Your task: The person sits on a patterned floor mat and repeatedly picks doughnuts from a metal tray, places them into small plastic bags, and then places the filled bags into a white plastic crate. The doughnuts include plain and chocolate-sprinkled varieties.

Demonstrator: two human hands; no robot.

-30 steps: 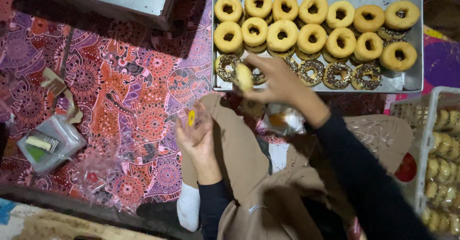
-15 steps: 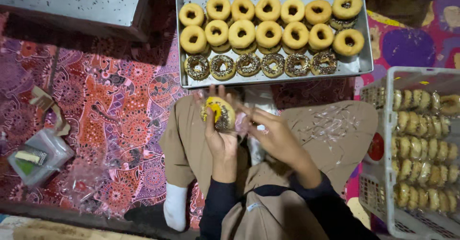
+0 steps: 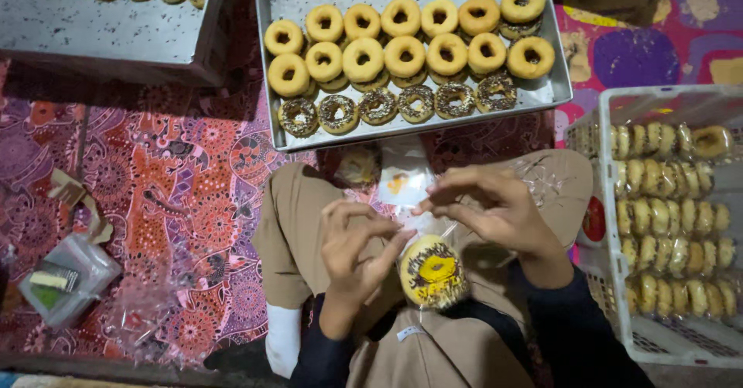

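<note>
A sprinkle-topped doughnut in a clear plastic bag (image 3: 433, 272) lies on my lap. My left hand (image 3: 354, 250) presses its fingertips against the bag's left side. Over the doughnut, my right hand (image 3: 487, 206) pinches the open top of the same bag between thumb and fingers. A metal tray (image 3: 542, 94) in front of my knees holds several plain glazed doughnuts (image 3: 406, 43) and a front row of chocolate-sprinkled ones (image 3: 377, 107).
A white plastic crate (image 3: 611, 279) at the right is packed with bagged doughnuts. A second metal tray (image 3: 108, 32) sits at the upper left. A small clear box (image 3: 66, 279) and loose plastic bags (image 3: 143, 310) lie on the patterned red cloth at the left.
The right hand came back from the tray with a doughnut. The doughnut now sits lower on my lap inside a bag, with both hands at the bag's top.
</note>
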